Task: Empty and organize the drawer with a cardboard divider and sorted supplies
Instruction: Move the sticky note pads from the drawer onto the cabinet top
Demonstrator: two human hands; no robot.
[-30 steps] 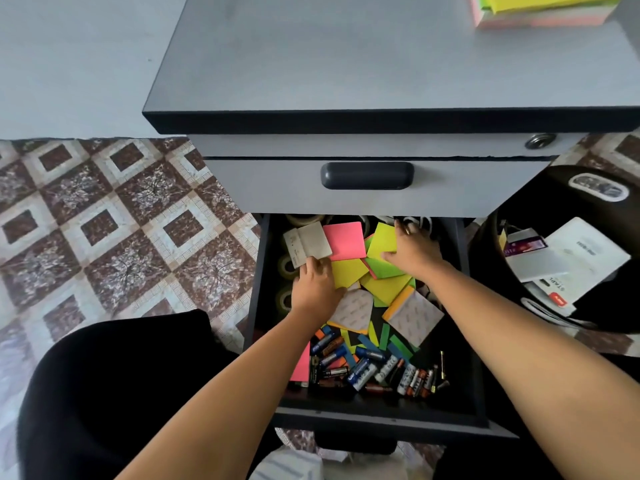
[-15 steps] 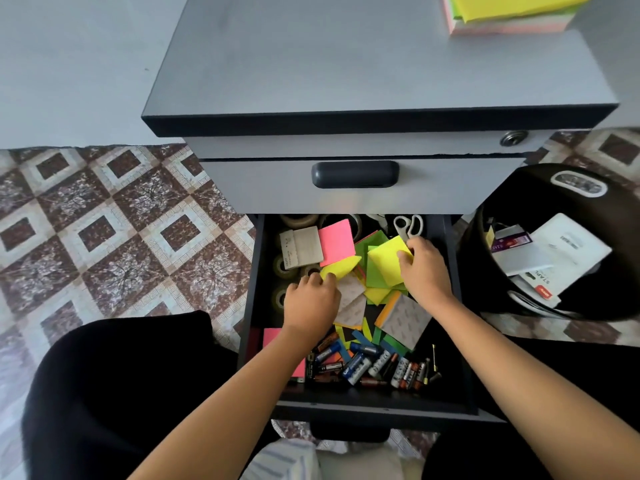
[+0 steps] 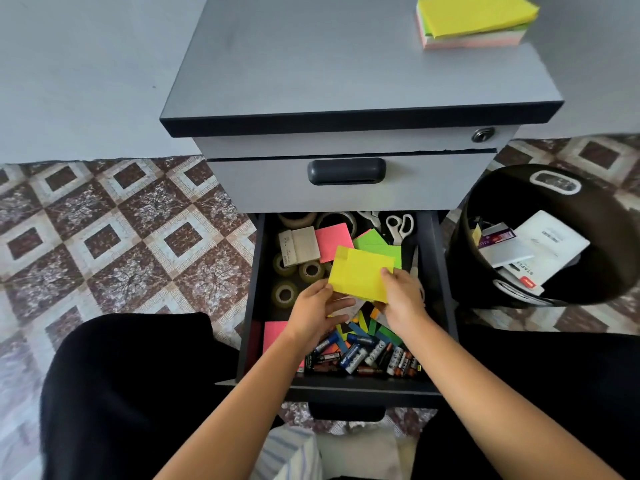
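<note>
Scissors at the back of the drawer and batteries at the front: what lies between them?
The head view shows green notes, then a yellow note stack gripped by the left hand and right hand, then loose coloured slips.

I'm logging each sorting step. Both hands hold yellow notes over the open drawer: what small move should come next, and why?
Probably lift the yellow notes clear and lay them on the note stack on the cabinet top. The left hand and right hand pinch their lower edge above the clutter in the drawer, and that stack has yellow on top.
</note>
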